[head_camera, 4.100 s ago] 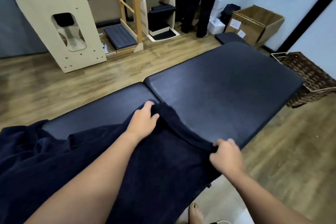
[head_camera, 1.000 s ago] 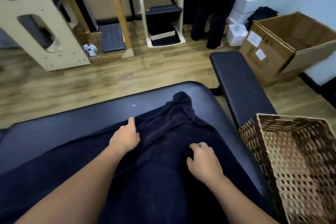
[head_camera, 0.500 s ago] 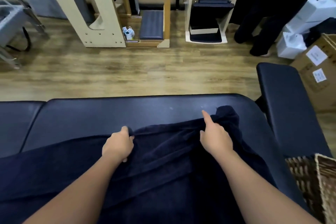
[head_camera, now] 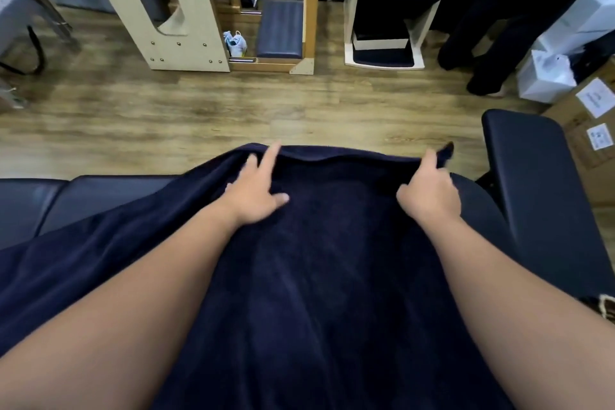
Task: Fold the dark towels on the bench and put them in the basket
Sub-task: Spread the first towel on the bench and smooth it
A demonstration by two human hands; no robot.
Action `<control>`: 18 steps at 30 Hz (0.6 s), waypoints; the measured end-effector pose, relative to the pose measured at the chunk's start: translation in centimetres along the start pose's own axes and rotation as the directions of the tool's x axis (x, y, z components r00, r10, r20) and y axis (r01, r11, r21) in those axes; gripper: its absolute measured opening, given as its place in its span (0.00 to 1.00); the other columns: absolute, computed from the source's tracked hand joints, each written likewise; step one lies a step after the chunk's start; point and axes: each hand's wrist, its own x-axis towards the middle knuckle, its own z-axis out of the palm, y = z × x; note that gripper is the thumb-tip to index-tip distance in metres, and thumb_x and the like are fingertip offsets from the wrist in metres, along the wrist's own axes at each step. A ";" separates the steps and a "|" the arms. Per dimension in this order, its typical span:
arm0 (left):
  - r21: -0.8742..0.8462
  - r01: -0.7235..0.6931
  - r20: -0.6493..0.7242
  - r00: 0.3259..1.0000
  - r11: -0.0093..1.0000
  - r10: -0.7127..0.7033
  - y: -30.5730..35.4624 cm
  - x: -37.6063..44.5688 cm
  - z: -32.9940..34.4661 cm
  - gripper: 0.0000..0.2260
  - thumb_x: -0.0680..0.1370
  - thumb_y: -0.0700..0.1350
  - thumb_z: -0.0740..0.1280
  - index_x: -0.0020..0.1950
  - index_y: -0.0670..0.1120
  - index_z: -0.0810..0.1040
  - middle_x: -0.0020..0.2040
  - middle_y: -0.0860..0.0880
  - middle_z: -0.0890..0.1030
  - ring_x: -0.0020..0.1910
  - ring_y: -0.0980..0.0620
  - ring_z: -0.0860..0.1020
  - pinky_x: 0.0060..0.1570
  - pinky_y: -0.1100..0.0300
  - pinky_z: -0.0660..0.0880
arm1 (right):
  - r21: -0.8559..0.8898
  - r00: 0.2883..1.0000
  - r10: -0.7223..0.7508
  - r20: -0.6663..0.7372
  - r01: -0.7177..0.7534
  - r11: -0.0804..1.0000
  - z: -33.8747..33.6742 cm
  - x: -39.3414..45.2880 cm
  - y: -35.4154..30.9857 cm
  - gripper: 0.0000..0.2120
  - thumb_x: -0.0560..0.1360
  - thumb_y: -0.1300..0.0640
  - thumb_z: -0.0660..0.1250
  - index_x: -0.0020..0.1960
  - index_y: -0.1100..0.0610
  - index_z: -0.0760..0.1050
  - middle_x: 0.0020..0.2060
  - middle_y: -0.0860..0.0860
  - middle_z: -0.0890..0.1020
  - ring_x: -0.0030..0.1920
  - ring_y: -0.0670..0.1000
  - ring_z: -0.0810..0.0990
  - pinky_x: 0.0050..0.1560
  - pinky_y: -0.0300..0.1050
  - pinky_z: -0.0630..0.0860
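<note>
A dark navy towel [head_camera: 316, 260] covers most of the black padded bench [head_camera: 83, 196] in front of me. My left hand [head_camera: 256, 191] holds the towel's far edge near its middle, index finger pointing forward along the hem. My right hand [head_camera: 429, 193] pinches the far right corner of the same edge, fingers curled. That edge is raised between the two hands and stretched fairly straight. Only a sliver of the wicker basket [head_camera: 607, 308] shows at the right edge, behind my right forearm.
A separate black padded section [head_camera: 532, 183] stands to the right of the bench. Beyond it are a cardboard box [head_camera: 585, 133] and white boxes [head_camera: 545, 76]. A person in dark trousers [head_camera: 482, 27] stands at the back right. Wooden exercise equipment [head_camera: 173, 10] lines the far floor.
Both hands have lifted the towel's far edge and carried it forward, spreading farther apart. The crumpled folds have smoothed out. The camera has tipped down, so the basket has nearly left view.
</note>
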 end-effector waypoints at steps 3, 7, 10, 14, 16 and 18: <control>0.359 -0.051 0.170 0.985 0.932 -0.012 2.2 -1.8 3.0 0.45 0.74 0.64 0.71 0.78 0.70 0.40 0.83 0.46 0.40 0.81 0.38 0.40 0.72 0.25 0.45 | -0.124 0.983 -0.051 0.178 0.074 0.990 2.0 -1.4 1.2 0.40 0.76 0.54 0.66 0.80 0.47 0.46 0.70 0.59 0.68 0.68 0.64 0.69 0.58 0.58 0.73; 0.511 -0.132 0.319 0.947 0.850 -0.045 4.8 -4.3 8.8 0.53 0.66 0.71 0.73 0.78 0.70 0.37 0.80 0.43 0.29 0.77 0.29 0.32 0.69 0.21 0.47 | -0.231 0.980 -0.107 0.168 0.145 0.962 4.6 -4.3 3.6 0.27 0.81 0.46 0.60 0.78 0.46 0.58 0.77 0.53 0.58 0.76 0.59 0.56 0.67 0.66 0.65; 0.575 -0.104 0.287 0.955 0.812 -0.081 4.6 -4.9 11.5 0.59 0.63 0.70 0.76 0.73 0.73 0.29 0.74 0.41 0.19 0.72 0.27 0.25 0.67 0.19 0.48 | -0.205 0.989 -0.062 0.134 0.089 0.975 5.6 -5.5 6.1 0.29 0.81 0.40 0.58 0.79 0.41 0.53 0.80 0.52 0.51 0.79 0.59 0.48 0.70 0.75 0.56; 0.573 -0.075 0.248 0.965 0.816 -0.086 4.3 -4.8 11.7 0.61 0.61 0.71 0.77 0.71 0.75 0.28 0.73 0.43 0.19 0.73 0.28 0.25 0.67 0.20 0.48 | -0.180 0.992 -0.029 0.122 0.051 0.982 5.7 -7.4 9.5 0.30 0.82 0.38 0.55 0.80 0.41 0.49 0.81 0.52 0.47 0.80 0.58 0.44 0.71 0.77 0.52; 0.575 -0.067 0.251 0.963 0.815 -0.097 4.5 -4.9 11.5 0.60 0.61 0.70 0.77 0.71 0.75 0.29 0.74 0.44 0.19 0.74 0.29 0.26 0.67 0.21 0.48 | -0.198 0.992 -0.045 0.118 0.068 0.978 5.7 -8.9 10.8 0.31 0.82 0.39 0.55 0.81 0.43 0.50 0.81 0.52 0.47 0.81 0.57 0.44 0.71 0.77 0.52; 0.569 -0.061 0.246 0.964 0.820 -0.099 4.7 -5.4 11.5 0.59 0.62 0.70 0.77 0.72 0.75 0.30 0.75 0.45 0.21 0.74 0.30 0.26 0.68 0.22 0.47 | -0.229 0.990 -0.067 0.123 0.094 0.969 5.8 -10.6 11.8 0.31 0.82 0.39 0.55 0.82 0.44 0.49 0.81 0.52 0.47 0.81 0.58 0.44 0.72 0.77 0.54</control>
